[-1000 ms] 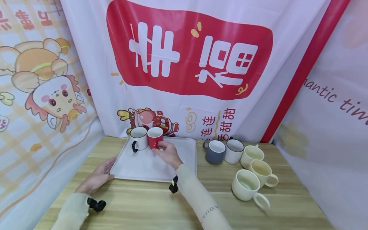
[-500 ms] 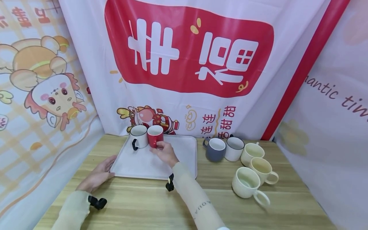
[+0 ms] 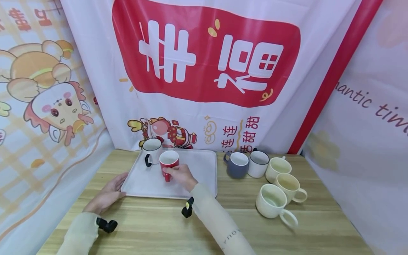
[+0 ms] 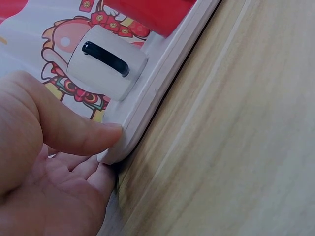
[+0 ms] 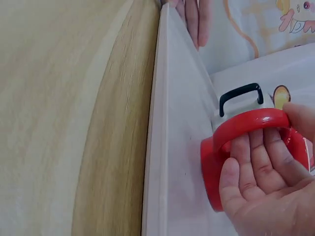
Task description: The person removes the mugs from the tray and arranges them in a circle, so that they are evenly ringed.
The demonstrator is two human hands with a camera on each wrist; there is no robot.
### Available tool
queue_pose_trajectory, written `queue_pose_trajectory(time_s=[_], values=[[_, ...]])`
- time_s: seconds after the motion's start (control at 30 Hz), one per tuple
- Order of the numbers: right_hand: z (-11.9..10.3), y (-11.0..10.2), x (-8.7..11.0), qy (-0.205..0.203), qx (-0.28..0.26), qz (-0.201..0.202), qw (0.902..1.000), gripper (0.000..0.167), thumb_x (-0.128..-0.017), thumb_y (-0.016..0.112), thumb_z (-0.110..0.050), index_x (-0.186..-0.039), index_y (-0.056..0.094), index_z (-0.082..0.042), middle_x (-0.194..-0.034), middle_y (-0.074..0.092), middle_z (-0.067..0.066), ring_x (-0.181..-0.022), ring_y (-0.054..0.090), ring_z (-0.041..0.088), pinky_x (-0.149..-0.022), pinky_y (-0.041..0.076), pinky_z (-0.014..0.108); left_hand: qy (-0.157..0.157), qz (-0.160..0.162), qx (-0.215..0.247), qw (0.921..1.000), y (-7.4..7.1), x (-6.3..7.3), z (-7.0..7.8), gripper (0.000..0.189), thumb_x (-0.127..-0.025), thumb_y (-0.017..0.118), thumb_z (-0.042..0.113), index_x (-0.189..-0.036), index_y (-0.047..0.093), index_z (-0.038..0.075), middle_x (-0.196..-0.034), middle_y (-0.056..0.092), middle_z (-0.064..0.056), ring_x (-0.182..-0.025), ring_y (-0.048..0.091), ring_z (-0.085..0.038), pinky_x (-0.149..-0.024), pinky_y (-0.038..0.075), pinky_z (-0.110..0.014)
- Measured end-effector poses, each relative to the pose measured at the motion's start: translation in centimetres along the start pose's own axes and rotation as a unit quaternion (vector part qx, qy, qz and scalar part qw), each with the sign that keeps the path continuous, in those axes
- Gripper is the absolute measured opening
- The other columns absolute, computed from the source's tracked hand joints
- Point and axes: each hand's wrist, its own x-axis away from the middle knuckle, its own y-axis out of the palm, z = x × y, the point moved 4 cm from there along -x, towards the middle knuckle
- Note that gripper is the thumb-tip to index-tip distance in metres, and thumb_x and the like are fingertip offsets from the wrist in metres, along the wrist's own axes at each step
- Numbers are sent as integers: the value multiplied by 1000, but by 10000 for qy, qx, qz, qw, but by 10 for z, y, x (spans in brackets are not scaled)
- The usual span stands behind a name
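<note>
My right hand [image 3: 181, 176] grips the handle of a red mug [image 3: 169, 158] with a white inside. In the right wrist view, several fingers pass through the red handle [image 5: 251, 122] and the thumb lies at its top. The red mug is over the pale tray [image 3: 204, 170], in front of a white ribbed mug [image 3: 152, 150] with a black rim and black handle. My left hand [image 3: 108, 193] holds the tray's near left corner. In the left wrist view, the thumb presses on the rim while the fingers lie against the outer side, their tips partly hidden.
Right of the tray stand a dark grey mug [image 3: 237, 165], a white mug with a black rim [image 3: 258, 165] and several cream mugs [image 3: 271, 202]. The wooden table [image 3: 153, 226] backs onto a printed cloth [image 3: 200, 124].
My right hand has brought the red mug away from the white mug, nearer to me, its handle now pointing toward me. The left hand stays at the tray corner.
</note>
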Motion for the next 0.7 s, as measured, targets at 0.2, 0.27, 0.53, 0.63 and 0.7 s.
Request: queue_pose_trajectory(time_s=[0.2, 0.27, 0.53, 0.63, 0.7], values=[[-2, 0, 21, 466, -858, -96, 9952, 33, -89, 84, -26, -113, 74, -5, -108, 75, 3, -90, 65, 20, -89, 58, 34, 31, -16, 60, 10000, 2, 2, 1, 91, -91, 51, -18, -166, 1, -8, -174, 0, -33, -160, 1, -55, -130, 6, -69], [-3, -2, 27, 601, -1206, -139, 9908, 35, -90, 83, -23, -119, 73, -6, -109, 75, 2, -90, 64, 19, -86, 57, 31, 42, -19, 60, 10000, 2, 2, 0, 91, -91, 51, -18, -166, 1, -8, -173, 0, -33, -160, 1, -56, -130, 7, -69], [-1, -22, 55, 478, -1680, -595, 9828, 24, -95, 76, -22, -112, 77, -4, -100, 74, 5, -89, 64, 20, -90, 56, 31, 36, -16, 29, 10000, 2, 2, -1, 90, -91, 51, -18, -166, 1, -8, -174, 0, -33, -160, 1, -55, -130, 7, -69], [-1, -35, 68, 317, -1538, -599, 9858, 25, -97, 75, -26, -111, 76, -5, -112, 74, 5, -100, 65, 23, -103, 55, 39, 145, -28, 17, 9999, 1, 2, -1, 89, -92, 51, -18, -166, 2, -8, -173, 1, -34, -160, 2, -56, -129, 7, -69], [-1, -43, 76, 241, -1463, -549, 9874, 26, -97, 74, -28, -106, 76, -4, -120, 73, 5, -105, 65, 25, -109, 53, 44, 203, -19, 8, 9998, 1, 1, -1, 89, -91, 51, -18, -165, 2, -9, -173, 2, -35, -159, 3, -57, -129, 8, -70]])
